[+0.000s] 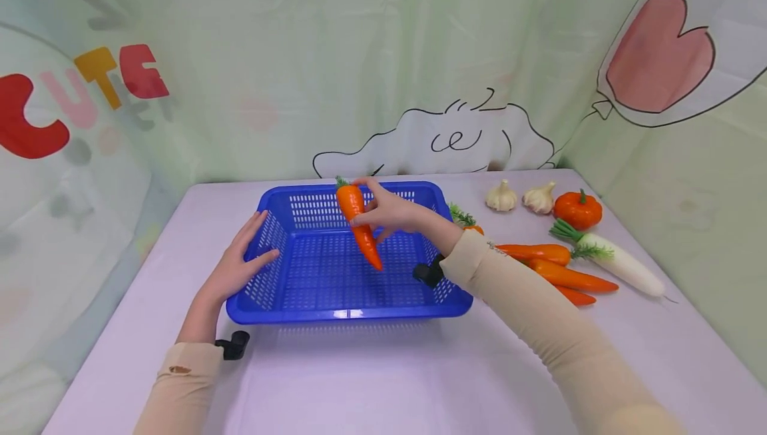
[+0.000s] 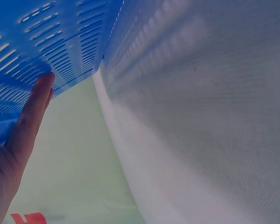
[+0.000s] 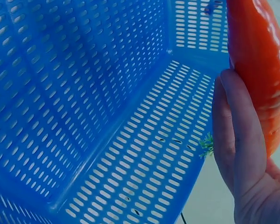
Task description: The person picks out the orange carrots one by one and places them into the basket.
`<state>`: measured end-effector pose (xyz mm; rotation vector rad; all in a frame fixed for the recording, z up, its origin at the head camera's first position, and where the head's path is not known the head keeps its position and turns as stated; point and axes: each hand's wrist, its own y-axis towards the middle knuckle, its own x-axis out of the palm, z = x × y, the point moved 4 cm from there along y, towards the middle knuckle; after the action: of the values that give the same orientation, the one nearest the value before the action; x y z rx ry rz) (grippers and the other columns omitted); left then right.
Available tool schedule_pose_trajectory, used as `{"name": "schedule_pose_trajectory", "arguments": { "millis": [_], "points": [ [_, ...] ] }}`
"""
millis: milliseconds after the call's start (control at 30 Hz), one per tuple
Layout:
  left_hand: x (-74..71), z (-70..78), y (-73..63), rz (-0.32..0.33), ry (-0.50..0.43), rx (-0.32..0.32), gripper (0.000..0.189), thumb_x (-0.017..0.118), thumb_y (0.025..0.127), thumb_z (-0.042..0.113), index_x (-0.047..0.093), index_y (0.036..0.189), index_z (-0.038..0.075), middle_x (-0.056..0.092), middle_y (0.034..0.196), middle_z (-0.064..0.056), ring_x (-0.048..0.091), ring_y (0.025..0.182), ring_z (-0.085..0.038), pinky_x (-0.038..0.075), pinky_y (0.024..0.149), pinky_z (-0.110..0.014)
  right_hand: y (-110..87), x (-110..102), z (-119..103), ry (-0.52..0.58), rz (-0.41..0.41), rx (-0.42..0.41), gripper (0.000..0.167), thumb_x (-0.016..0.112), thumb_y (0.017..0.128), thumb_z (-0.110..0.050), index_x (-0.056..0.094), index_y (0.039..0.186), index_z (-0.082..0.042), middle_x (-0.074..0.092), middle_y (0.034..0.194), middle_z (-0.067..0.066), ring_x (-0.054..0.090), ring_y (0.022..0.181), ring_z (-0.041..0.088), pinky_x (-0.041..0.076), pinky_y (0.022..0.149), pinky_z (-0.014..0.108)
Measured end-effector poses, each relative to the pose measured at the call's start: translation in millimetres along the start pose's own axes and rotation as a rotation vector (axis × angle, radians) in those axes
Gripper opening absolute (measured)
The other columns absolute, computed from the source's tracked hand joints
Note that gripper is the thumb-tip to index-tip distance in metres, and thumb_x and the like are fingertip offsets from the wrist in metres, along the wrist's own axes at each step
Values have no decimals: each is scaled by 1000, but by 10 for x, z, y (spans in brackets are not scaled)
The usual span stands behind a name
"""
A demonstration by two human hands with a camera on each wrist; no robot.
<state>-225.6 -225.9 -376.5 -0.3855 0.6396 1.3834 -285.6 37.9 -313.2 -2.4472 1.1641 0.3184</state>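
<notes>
Right hand (image 1: pixel 392 212) grips carrot (image 1: pixel 367 243) over blue perforated basket (image 1: pixel 287 317); left hand (image 1: pixel 235 265), fingers straight, touches its side. Garlic bulbs (image 1: pixel 501 197) show only in head view.

Enclosed by pale green curtain (image 1: pixel 257 42), printed at ten o'clock with "CUTE" lettering (image 1: pixel 102 70), at two o'clock with a heart balloon (image 1: pixel 656 55). Furnished at six o'clock with a pale table (image 1: pixel 335 382). Lit evenly.

1. Carrots (image 1: pixel 367 246): at least four; overlap hides the exact count.
2. Basket (image 1: pixel 383 316): one.
3. Hands (image 1: pixel 236 263): two.
4. Garlic bulbs (image 1: pixel 501 197): two.
5. Pumpkin (image 1: pixel 577 211): one.
6. Radish (image 1: pixel 626 267): one.
7. Sleeves (image 1: pixel 533 308): two.
8. Printed heart (image 1: pixel 656 55): one.
9. Table (image 1: pixel 335 388): one.
</notes>
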Motion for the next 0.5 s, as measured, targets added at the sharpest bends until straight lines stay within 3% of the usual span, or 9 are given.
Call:
{"name": "schedule_pose_trajectory", "arguments": {
  "millis": [267,500],
  "points": [
    [6,12,17,4,9,0,74,59,89,26,14,148,22,4,153,-9,4,138,-36,10,99,-69,155,103,28,-5,-84,-1,71,61,87,-10,15,138,-24,45,118,23,59,94,37,55,67,43],
    [16,7,9,2,12,-11,75,59,89,28,13,148,23,4,153,-9,4,138,-36,11,99,-69,274,228,67,6,-111,45,70,62,86,-6,17,137,-23,42,121,23,57,96,40,51,76,52]
  ]
}}
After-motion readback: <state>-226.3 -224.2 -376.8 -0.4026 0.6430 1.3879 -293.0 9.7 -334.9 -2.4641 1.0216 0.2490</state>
